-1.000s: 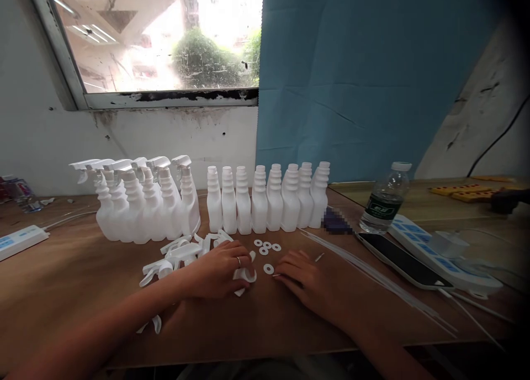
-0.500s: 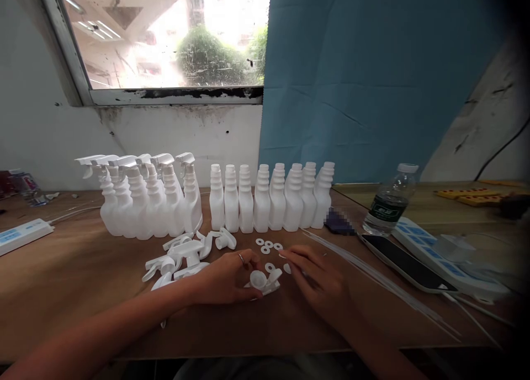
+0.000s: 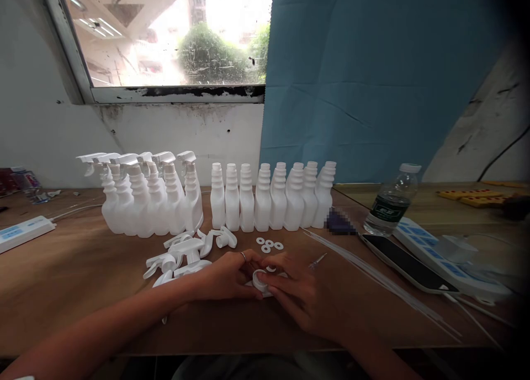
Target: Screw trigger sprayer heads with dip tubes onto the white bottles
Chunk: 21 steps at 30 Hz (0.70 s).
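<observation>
On its side in my left hand [image 3: 232, 274] is a white spray trigger head [image 3: 259, 281], its round collar facing up toward me. The left fingers are closed around it. My right hand [image 3: 300, 289] meets it from the right, fingertips pinched together at the collar's opening; whatever they pinch is hidden. A flat white washer [image 3: 271, 269] shows just behind the fingers. Several more washers [image 3: 265, 248] lie on the brown tabletop beyond my hands. To the left is a loose heap of white spray trigger heads [image 3: 186, 251].
White bottles with trigger heads [image 3: 141, 206] stand at the back left, beside a row of open-necked bottles [image 3: 262, 203]. Thin clear tubes [image 3: 372, 278] lie to the right, near a phone [image 3: 408, 264], a water bottle [image 3: 389, 203] and a power strip [image 3: 418, 239].
My right hand has moved left from among the washers to the trigger head's collar. A small clear piece on the table, mostly covered before, now shows to its right.
</observation>
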Each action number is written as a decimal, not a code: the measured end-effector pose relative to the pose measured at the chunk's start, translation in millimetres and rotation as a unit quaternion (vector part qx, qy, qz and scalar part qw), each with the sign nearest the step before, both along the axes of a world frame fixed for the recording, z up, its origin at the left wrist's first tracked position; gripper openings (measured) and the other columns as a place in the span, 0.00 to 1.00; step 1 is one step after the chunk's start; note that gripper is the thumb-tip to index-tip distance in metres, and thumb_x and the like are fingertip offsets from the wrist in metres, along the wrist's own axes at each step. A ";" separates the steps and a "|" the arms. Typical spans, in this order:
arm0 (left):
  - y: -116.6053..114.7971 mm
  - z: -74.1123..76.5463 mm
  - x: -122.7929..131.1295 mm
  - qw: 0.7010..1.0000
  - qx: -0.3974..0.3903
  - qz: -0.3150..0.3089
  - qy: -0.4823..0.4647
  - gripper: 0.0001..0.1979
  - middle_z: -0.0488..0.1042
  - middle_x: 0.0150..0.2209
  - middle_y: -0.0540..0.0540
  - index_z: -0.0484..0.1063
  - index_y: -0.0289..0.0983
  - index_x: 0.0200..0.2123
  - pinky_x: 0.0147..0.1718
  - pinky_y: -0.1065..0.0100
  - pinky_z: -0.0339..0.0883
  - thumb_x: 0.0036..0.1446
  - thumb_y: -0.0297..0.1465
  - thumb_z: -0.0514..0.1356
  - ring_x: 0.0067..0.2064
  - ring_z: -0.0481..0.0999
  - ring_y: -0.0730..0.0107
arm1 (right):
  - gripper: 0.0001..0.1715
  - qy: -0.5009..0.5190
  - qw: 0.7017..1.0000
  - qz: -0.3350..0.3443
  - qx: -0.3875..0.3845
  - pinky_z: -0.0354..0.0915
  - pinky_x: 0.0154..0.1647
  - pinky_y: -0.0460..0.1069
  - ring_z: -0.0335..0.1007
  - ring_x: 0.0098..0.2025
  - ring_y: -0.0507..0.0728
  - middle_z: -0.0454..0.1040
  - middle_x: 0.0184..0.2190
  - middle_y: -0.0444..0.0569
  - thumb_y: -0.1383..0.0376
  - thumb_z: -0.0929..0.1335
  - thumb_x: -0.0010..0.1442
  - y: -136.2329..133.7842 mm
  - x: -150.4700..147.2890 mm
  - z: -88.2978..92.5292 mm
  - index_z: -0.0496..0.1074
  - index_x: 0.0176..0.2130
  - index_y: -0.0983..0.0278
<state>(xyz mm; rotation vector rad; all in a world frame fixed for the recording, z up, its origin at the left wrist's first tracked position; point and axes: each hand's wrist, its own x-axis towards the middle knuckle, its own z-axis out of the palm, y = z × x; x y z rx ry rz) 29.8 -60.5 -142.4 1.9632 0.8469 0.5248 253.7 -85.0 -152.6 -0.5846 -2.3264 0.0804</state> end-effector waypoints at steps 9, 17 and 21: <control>-1.2 -5.7 -2.5 0.997 0.076 0.010 0.016 0.20 0.73 0.38 0.51 0.62 0.39 0.46 0.38 0.70 0.67 0.52 0.32 0.67 0.39 0.73 0.69 | 0.09 -0.025 0.999 -0.032 0.035 0.69 0.49 0.54 0.68 0.48 0.58 0.70 0.50 0.54 0.69 0.65 0.65 3.4 2.8 -11.6 0.70 0.45 0.62; -4.5 3.5 -4.2 0.978 0.189 -0.008 0.083 0.09 0.71 0.31 0.54 0.69 0.38 0.37 0.32 0.74 0.61 0.57 0.37 0.63 0.32 0.70 0.74 | 0.13 -0.063 0.997 -0.039 -0.034 0.67 0.52 0.55 0.66 0.52 0.59 0.68 0.51 0.53 0.66 0.67 0.64 3.2 3.6 -12.7 0.69 0.49 0.60; -4.9 5.0 -3.9 0.977 0.199 -0.011 0.072 0.10 0.73 0.32 0.51 0.70 0.37 0.35 0.34 0.72 0.62 0.57 0.37 0.64 0.32 0.71 0.72 | 0.14 -0.072 0.996 -0.021 -0.046 0.67 0.51 0.56 0.67 0.49 0.59 0.72 0.47 0.51 0.67 0.67 0.64 5.8 3.7 -15.9 0.68 0.50 0.60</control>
